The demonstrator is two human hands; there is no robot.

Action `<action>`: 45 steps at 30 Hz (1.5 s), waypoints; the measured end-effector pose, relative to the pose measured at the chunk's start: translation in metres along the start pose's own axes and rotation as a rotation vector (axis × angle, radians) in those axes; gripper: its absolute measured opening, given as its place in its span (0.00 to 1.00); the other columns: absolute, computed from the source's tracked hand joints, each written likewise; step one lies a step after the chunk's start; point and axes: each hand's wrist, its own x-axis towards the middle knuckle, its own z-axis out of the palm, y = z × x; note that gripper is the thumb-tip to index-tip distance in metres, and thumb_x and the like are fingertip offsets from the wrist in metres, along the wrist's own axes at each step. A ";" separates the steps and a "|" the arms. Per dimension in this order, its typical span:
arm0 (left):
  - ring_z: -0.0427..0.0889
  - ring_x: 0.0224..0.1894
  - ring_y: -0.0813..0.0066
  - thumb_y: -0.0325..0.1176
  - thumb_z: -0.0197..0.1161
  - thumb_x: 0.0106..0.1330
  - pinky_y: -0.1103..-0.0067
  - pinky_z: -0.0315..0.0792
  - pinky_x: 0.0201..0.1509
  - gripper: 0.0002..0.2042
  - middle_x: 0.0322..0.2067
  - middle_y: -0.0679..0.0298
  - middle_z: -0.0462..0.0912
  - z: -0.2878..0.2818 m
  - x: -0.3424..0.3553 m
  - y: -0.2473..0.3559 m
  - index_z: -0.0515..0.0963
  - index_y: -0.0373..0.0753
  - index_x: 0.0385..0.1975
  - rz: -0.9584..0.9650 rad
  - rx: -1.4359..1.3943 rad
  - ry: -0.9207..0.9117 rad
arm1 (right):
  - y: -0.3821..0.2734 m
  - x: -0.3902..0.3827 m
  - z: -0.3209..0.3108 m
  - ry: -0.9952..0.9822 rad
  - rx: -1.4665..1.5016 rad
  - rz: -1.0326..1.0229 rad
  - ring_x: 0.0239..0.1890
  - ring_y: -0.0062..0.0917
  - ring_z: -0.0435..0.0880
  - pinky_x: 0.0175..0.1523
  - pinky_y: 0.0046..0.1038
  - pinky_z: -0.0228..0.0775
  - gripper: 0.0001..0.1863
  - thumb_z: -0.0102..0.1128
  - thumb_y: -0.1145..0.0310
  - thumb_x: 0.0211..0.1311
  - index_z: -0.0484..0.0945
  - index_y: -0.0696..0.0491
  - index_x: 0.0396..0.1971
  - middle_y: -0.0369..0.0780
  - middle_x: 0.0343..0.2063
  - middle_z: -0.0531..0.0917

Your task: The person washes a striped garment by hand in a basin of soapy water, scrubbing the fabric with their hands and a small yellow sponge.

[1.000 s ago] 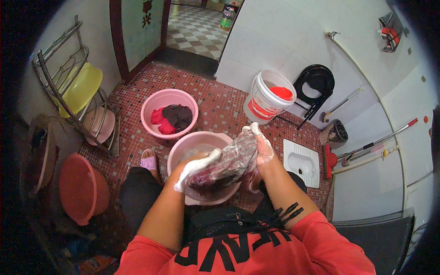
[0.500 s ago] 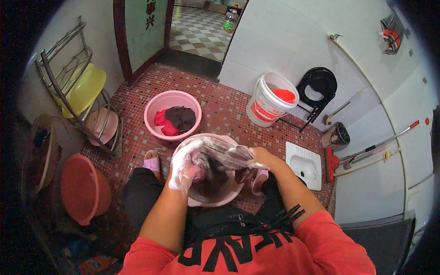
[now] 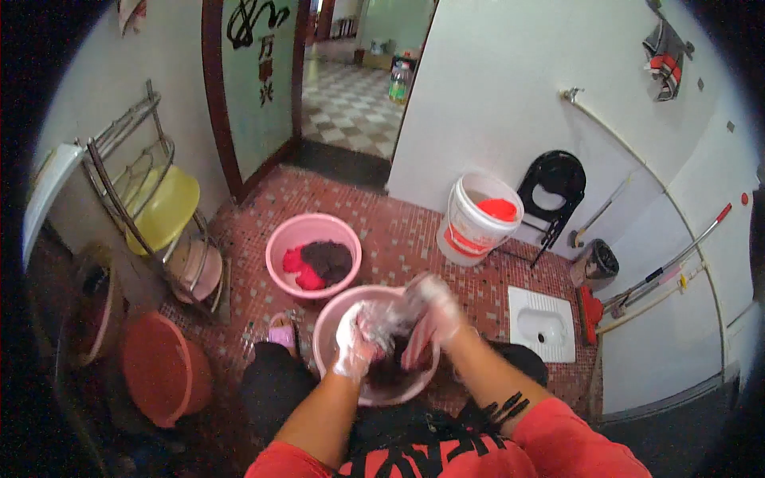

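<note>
Over a pink basin [image 3: 324, 327] between my feet, both hands work a wet, foam-covered cloth [image 3: 388, 320]; what kind of garment it is cannot be made out. White suds coat my left hand [image 3: 358, 344], its fingers closed on the bunched cloth at the basin's left side. My right hand [image 3: 440, 312], soapy and blurred by motion, grips another part of the cloth on the right, just above the rim. Dark, wet material shows low in the basin, partly hidden by my hands.
Ahead, a second pink basin [image 3: 275, 279] holds red and dark clothes [image 3: 328, 263]. A white bucket [image 3: 470, 243] and black folding chair [image 3: 552, 191] stand by the wall. A squat toilet [image 3: 542, 323] is at right. Left are a metal rack [image 3: 107, 179] and reddish tub [image 3: 155, 370].
My hands have come closer together, and the cloth once stretched between them is now bunched. My right hand has turned and lifted over the basin's rim. The whole view has shifted upward.
</note>
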 end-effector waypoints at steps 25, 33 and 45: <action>0.72 0.48 0.69 0.37 0.46 0.64 0.74 0.67 0.53 0.16 0.46 0.61 0.72 -0.009 -0.006 -0.027 0.65 0.38 0.50 0.216 0.501 -0.261 | 0.053 0.008 0.020 0.123 -1.553 -0.398 0.30 0.38 0.78 0.35 0.35 0.70 0.14 0.53 0.59 0.52 0.73 0.55 0.33 0.46 0.27 0.78; 0.74 0.42 0.76 0.34 0.51 0.60 0.80 0.70 0.43 0.14 0.42 0.63 0.74 0.025 -0.020 -0.030 0.68 0.36 0.45 -0.173 0.181 -0.097 | 0.032 0.024 0.016 0.197 -1.408 -0.173 0.31 0.41 0.78 0.38 0.36 0.69 0.13 0.54 0.60 0.51 0.74 0.54 0.32 0.47 0.26 0.78; 0.77 0.35 0.72 0.35 0.48 0.62 0.78 0.73 0.37 0.10 0.34 0.63 0.77 0.034 -0.019 -0.035 0.72 0.38 0.37 -0.201 0.100 -0.211 | 0.019 0.008 0.016 0.212 -1.389 -0.341 0.31 0.42 0.77 0.36 0.38 0.69 0.13 0.48 0.59 0.56 0.72 0.53 0.31 0.47 0.28 0.78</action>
